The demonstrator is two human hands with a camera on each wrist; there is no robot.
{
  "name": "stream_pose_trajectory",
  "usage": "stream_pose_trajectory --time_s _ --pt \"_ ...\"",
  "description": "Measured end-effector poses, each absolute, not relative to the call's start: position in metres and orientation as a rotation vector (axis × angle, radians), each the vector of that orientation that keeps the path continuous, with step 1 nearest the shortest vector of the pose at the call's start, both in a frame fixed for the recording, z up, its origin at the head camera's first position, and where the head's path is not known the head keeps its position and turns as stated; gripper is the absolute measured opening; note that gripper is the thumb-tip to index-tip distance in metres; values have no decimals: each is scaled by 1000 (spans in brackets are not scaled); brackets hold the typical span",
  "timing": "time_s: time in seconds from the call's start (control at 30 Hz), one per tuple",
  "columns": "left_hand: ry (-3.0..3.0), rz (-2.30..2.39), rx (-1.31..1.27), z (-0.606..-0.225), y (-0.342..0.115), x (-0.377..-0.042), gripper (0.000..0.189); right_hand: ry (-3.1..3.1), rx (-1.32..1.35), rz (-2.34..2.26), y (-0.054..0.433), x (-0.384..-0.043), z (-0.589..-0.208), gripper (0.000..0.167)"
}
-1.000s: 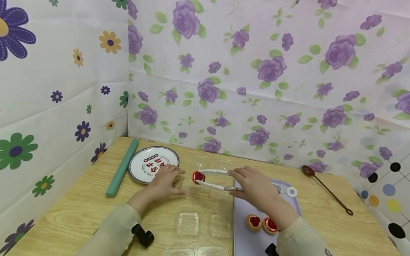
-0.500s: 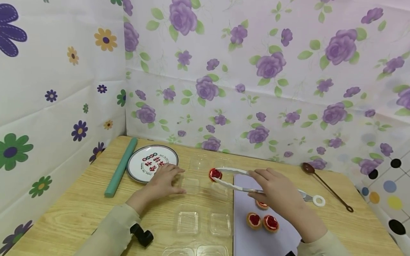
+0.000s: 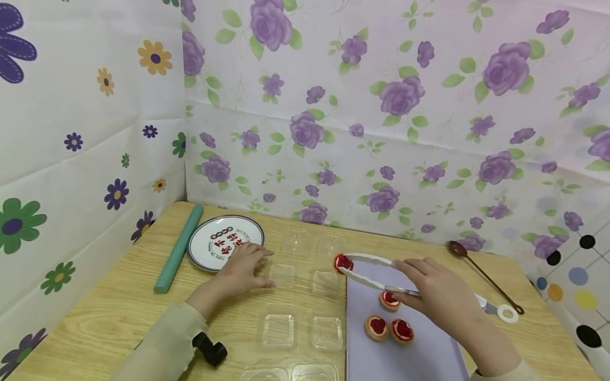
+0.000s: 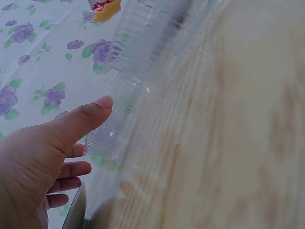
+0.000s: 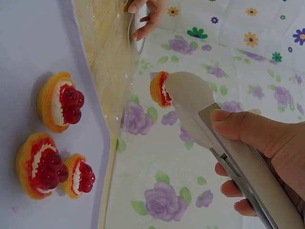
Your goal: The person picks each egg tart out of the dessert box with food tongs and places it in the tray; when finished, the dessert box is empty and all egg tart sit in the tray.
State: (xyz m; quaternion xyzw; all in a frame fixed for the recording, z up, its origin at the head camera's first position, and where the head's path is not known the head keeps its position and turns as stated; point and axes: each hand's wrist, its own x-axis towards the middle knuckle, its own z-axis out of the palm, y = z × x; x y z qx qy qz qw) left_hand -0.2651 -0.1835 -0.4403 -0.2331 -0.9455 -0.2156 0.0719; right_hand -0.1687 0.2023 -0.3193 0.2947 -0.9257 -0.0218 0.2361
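Note:
My right hand (image 3: 440,291) grips white-tipped tongs (image 3: 369,279), its thumb on one arm and fingers on the other. Between the tong tips is a small tart (image 3: 342,263) with red fruit topping, held over the far left corner of the lilac tray (image 3: 367,360). Three similar tarts sit on that tray; in the right wrist view one tart (image 5: 62,102) shows cream under its glossy fruit. My left hand (image 3: 240,270) has its thumb and fingers spread beside a clear plastic container (image 4: 114,119) with compartments, and holds nothing.
A white plate (image 3: 202,248) with red lettering lies behind my left hand, and a green rolling-pin-like rod (image 3: 178,248) beside it. More clear compartments (image 3: 278,328) spread toward me. A brown long-handled spoon (image 3: 491,280) lies at right. Patterned cloth walls (image 3: 305,132) border the table.
My right hand has moved right with the tongs, carrying the tart from over the clear container to the tray's corner. The left hand stays nearly still.

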Motion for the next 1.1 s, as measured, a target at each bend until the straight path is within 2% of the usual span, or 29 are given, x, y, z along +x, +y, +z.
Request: stream_pose_trajectory --time_s 0.73,1.1 --pt "-2831 -653 -697 -439 -183 -264 73 -2831 651 -109 230 -160 -335 55" --pt "-2832 -657 -693 -438 -183 -262 74 -2878 654 -120 235 -160 -342 54"
